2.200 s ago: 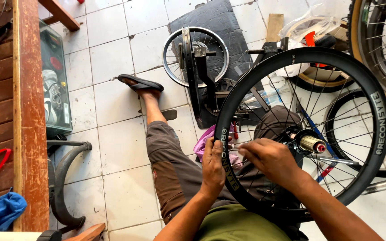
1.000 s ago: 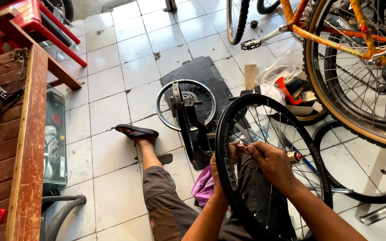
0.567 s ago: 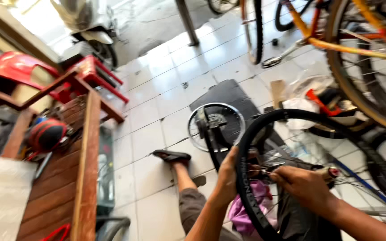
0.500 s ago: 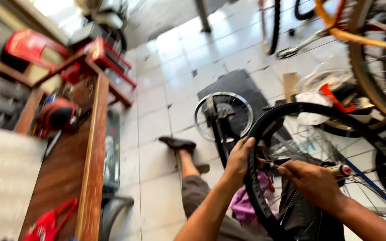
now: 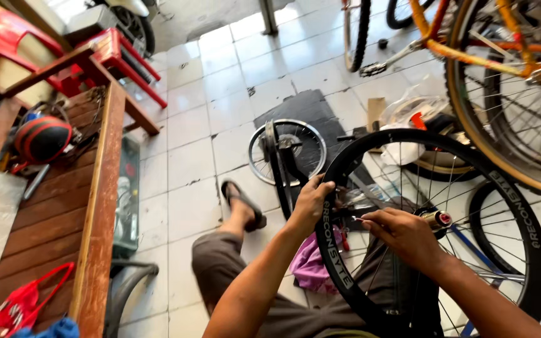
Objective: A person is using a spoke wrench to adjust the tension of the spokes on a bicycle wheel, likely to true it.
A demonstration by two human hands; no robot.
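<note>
1. White-tiled workshop floor (image 5: 183, 200) spreads out, wooden bench (image 5: 64, 206) on the left, an orange bicycle (image 5: 471, 56) far right.
2. Black bicycle wheel (image 5: 345, 275) stands upright over the lap, near right.
3. Left hand (image 5: 311, 203) wraps the rim's left edge, clamped shut.
4. Right hand (image 5: 405, 235) sits inside the rim, fingers pinching a spoke (image 5: 370, 220) running toward the hub (image 5: 436, 219).

A wooden desk (image 5: 64, 206) runs along the left edge of the tiled floor (image 5: 189, 156), with a red-and-black helmet (image 5: 42, 139) on its far end. Beyond its far corner stands a red stool (image 5: 117, 59). A small silver wheel (image 5: 287, 152) sits upright mid-floor on a dark mat (image 5: 308, 109). An orange bicycle (image 5: 471, 56) fills the floor's far right corner.
</note>
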